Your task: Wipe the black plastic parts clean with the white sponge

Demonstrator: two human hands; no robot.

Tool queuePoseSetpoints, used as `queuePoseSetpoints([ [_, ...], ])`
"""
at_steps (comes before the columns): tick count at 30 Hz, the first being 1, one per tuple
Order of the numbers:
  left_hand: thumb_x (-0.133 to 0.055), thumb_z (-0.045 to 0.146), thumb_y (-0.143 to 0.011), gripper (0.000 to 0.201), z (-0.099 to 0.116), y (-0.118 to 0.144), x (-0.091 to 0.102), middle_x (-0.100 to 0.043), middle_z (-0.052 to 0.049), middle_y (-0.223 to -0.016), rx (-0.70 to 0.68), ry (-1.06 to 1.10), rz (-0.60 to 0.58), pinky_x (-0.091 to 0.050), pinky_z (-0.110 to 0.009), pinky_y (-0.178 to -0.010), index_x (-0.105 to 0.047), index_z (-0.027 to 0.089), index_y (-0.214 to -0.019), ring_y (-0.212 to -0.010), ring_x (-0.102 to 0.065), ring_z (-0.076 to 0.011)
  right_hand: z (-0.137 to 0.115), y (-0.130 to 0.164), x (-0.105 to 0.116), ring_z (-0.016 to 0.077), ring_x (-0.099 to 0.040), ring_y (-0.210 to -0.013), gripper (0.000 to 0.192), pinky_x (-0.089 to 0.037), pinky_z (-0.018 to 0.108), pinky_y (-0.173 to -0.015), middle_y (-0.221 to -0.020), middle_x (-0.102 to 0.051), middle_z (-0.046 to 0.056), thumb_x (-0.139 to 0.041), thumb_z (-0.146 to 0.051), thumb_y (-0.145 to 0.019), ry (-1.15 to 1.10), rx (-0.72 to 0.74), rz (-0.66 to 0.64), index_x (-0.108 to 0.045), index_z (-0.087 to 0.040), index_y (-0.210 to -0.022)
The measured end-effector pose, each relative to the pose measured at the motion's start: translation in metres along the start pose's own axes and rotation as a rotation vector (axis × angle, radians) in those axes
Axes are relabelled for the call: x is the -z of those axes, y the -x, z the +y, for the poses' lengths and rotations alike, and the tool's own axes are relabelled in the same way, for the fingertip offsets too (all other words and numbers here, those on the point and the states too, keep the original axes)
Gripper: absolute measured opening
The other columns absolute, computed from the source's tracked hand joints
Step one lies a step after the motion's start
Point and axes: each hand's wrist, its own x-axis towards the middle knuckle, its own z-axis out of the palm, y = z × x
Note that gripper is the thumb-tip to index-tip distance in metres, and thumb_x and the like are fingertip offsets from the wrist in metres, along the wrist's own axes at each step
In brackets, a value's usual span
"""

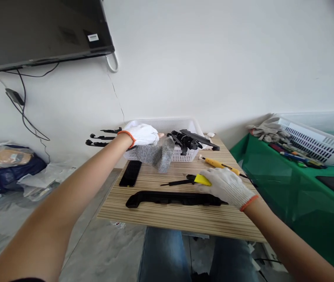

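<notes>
My left hand [145,134], in a white knit glove with an orange cuff, is closed at the top of a piece of grey felt [162,156]. The felt hangs down over the front of a white plastic basket [181,158]. My right hand [225,185], gloved the same way, is closed around a yellow and black tool [202,180], which looks like a utility knife. Beside its tip lies a thin black pointed tool [176,183]. Nearer me, a long black plastic trim part [175,198] lies across the wooden table [184,222].
More black plastic parts [190,140] stick out of the basket on both sides. A phone [130,173] lies at the left, a yellow pen-like tool [218,163] at the right. A green-covered table [272,184] holds gloves [269,131], pens and another basket [310,137].
</notes>
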Motion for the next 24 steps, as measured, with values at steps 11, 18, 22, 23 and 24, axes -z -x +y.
queuePoseSetpoints([
  [11, -0.045, 0.037, -0.091, 0.038, 0.018, -0.004, -0.034, -0.073, -0.012, -0.114, -0.039, -0.151, -0.014, -0.051, -0.04, -0.084, -0.074, 0.024, -0.112, -0.105, -0.067, -0.031, -0.035, -0.061, -0.021, 0.0331, -0.068, -0.094, 0.051, -0.045, 0.041, -0.079, -0.1, -0.071, 0.017, -0.054, -0.061, -0.092, 0.045, 0.225, -0.105, -0.067, -0.015, -0.111],
  [18, -0.041, 0.048, -0.094, 0.048, 0.041, -0.011, -0.045, -0.065, -0.014, -0.129, -0.031, -0.107, 0.076, -0.051, -0.042, -0.09, -0.066, 0.022, -0.125, -0.113, -0.064, -0.0331, -0.036, -0.056, -0.025, 0.0329, -0.066, -0.097, 0.048, -0.045, 0.042, -0.081, -0.108, -0.069, 0.015, -0.053, -0.056, -0.093, 0.019, 0.191, -0.105, -0.064, -0.015, -0.115],
  [22, -0.04, 0.032, -0.093, 0.041, 0.035, -0.013, -0.033, -0.068, -0.013, -0.125, -0.008, -0.117, 0.036, -0.051, -0.045, -0.092, -0.071, 0.022, -0.119, -0.112, -0.065, -0.0331, -0.041, -0.053, -0.019, 0.0338, -0.063, -0.103, 0.047, -0.046, 0.041, -0.083, -0.111, -0.067, 0.017, -0.052, -0.054, -0.094, -0.023, 0.139, -0.085, -0.065, -0.014, -0.115],
  [23, -0.043, 0.029, -0.091, 0.04, 0.032, -0.013, -0.03, -0.069, -0.013, -0.123, -0.004, -0.124, 0.016, -0.051, -0.045, -0.092, -0.072, 0.022, -0.117, -0.112, -0.065, -0.0337, -0.042, -0.053, -0.017, 0.0343, -0.062, -0.106, 0.049, -0.046, 0.041, -0.084, -0.113, -0.066, 0.018, -0.051, -0.055, -0.094, -0.042, 0.115, -0.074, -0.064, -0.013, -0.117],
  [24, -0.047, 0.027, -0.088, 0.038, 0.029, -0.013, -0.027, -0.071, -0.013, -0.121, -0.005, -0.13, -0.005, -0.051, -0.046, -0.092, -0.074, 0.022, -0.114, -0.111, -0.065, -0.0345, -0.043, -0.054, -0.014, 0.0344, -0.061, -0.108, 0.052, -0.047, 0.04, -0.084, -0.116, -0.065, 0.019, -0.047, -0.056, -0.096, -0.052, 0.088, -0.059, -0.063, -0.013, -0.121],
])
